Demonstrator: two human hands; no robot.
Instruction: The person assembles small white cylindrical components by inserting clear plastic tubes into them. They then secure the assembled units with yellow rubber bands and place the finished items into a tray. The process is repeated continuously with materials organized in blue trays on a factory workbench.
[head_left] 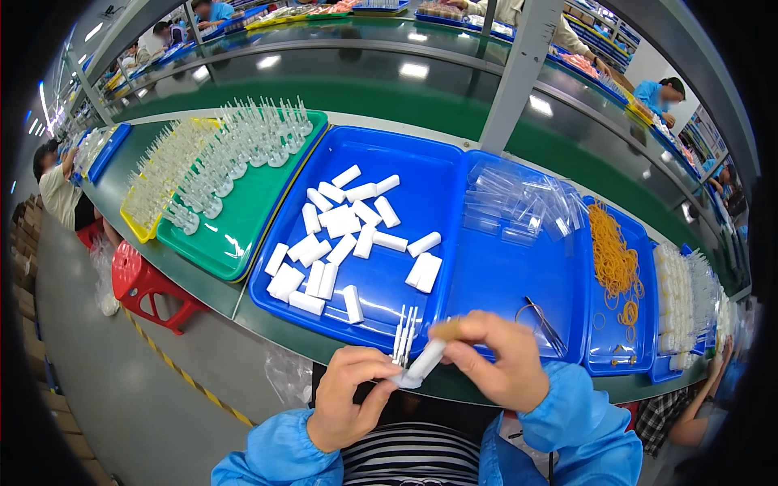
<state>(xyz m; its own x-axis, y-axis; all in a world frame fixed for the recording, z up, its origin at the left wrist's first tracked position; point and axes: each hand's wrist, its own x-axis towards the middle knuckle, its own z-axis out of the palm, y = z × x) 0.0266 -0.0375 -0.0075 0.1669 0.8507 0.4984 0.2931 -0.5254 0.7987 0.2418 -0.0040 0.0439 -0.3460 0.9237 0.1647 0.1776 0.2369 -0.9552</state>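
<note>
Head: hands (350,397) (512,368) hold pronged pc (411,382), block (426,359); any print illegible.

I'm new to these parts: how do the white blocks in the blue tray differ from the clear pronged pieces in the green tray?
The white blocks are opaque; the clear pronged pieces are see-through. The blocks are plain and chunky; the pronged pieces have thin upright rods. The blocks lie scattered at mixed angles; the pronged pieces stand crowded together. There are many of both.

I log: held piece (427,360) white | blocks (344,220) white | tray (393,320) blue | bands (613,259) orange | sleeves (577,415) blue | shirt (413,455) black-and-white striped
</note>
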